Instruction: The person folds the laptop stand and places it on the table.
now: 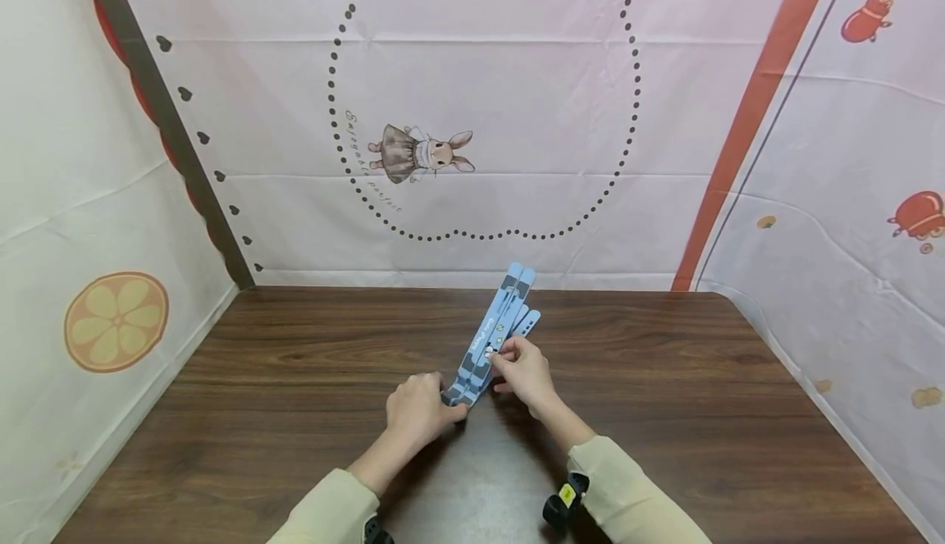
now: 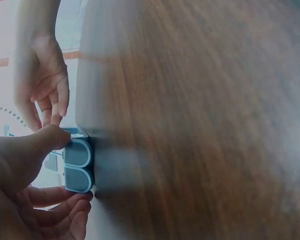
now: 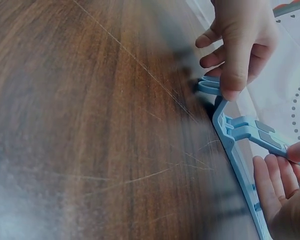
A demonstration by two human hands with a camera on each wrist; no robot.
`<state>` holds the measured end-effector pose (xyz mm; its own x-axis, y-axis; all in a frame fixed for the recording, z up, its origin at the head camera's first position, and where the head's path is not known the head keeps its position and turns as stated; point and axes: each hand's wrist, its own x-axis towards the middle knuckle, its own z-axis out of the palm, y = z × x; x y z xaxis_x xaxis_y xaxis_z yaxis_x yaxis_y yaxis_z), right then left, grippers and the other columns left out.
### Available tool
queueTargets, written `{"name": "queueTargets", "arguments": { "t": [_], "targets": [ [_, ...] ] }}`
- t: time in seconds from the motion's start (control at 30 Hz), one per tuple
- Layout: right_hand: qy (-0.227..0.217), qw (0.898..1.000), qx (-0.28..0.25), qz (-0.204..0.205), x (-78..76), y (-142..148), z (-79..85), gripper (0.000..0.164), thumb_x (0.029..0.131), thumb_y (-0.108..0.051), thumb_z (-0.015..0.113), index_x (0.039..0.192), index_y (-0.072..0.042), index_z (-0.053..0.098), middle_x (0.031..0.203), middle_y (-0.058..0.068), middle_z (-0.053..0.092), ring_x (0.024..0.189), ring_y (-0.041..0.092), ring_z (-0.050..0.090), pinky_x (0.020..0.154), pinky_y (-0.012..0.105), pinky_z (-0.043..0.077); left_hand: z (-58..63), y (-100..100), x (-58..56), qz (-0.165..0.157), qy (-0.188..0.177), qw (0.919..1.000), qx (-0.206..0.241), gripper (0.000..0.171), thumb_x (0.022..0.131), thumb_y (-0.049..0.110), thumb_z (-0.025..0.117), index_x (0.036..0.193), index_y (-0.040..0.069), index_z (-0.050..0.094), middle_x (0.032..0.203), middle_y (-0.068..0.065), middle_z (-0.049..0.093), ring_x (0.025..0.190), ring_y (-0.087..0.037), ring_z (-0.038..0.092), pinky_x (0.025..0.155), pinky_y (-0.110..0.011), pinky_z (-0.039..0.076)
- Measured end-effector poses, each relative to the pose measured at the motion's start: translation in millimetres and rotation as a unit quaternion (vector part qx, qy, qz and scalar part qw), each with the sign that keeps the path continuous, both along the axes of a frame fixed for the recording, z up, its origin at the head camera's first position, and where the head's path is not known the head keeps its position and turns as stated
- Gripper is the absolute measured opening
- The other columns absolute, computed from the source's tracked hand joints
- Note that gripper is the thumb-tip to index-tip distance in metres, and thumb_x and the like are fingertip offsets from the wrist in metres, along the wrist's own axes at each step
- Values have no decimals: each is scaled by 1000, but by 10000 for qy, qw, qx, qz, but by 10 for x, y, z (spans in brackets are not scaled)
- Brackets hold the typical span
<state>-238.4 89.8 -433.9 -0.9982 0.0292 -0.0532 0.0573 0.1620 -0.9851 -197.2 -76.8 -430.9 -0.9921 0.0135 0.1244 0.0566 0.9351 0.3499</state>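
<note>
A light blue folding laptop stand (image 1: 493, 329) with dark grey pads slants across the middle of the table, its narrow arms lying close together. At its near end my left hand (image 1: 418, 407) pinches the stand between thumb and fingers; the left wrist view shows two rounded padded tips (image 2: 78, 166) in that grip. My right hand (image 1: 526, 373) holds an upper arm of the stand partway along its right side. In the right wrist view that padded arm (image 3: 260, 135) is raised at an angle from the lower bar (image 3: 242, 180), which lies along the table.
The brown wood-grain table (image 1: 295, 445) reaches back to a printed white cloth (image 1: 517, 117) with a rabbit figure. More cloth hangs at both sides. A black wrist device (image 1: 567, 499) sits at my right sleeve.
</note>
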Motion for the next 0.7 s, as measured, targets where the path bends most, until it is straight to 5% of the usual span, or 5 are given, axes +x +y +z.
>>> {"name": "queueTargets", "arguments": {
  "t": [0.37,0.7],
  "targets": [
    [35,10000,11,-43,30,20,-2,15,84,-10,63,90,1,54,86,19,63,73,27,66,55,34,56,-60,-94,-93,-127,96,9993,327,39,62,42,74,90,15,70,74,2,57,61,-15,50,44,-28,35],
    [98,9999,34,-81,28,26,-28,16,83,-11,64,88,1,55,80,13,64,75,30,66,55,34,56,-86,-146,-96,-206,181,9983,519,40,62,40,74,93,14,68,79,1,60,64,-13,51,49,-28,37]
  ]
}}
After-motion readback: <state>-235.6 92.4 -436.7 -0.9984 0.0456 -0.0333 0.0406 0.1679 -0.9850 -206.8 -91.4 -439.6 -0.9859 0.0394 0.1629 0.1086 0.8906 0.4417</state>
